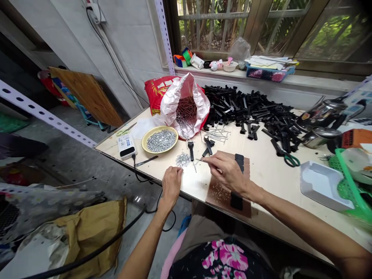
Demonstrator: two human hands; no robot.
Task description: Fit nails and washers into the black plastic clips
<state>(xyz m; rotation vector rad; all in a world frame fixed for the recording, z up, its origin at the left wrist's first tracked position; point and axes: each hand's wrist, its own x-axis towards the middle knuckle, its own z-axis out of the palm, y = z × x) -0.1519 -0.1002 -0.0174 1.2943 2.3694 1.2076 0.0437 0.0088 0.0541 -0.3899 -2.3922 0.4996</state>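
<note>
My left hand (pixel 171 184) rests on the table edge with fingers curled, just below a small heap of tiny silver parts (pixel 183 159). My right hand (pixel 226 170) pinches a thin metal pin (pixel 202 159) that points left toward that heap. It lies over a brown board (pixel 247 205) bearing a black strip (pixel 238 162) and scattered silver bits. A black-handled pin piece (pixel 191 149) lies just beyond the heap. A yellow dish (pixel 159 139) full of silver parts stands to the left. An open foil bag (pixel 186 104) holds many long pins.
A large pile of black plastic pieces (pixel 252 112) covers the far table. Green-handled scissors (pixel 287 157), a white tray (pixel 321 184), a green basket (pixel 348 174) and metal pots (pixel 321 124) sit at the right. A white power bank (pixel 126 146) with cable lies at the left edge.
</note>
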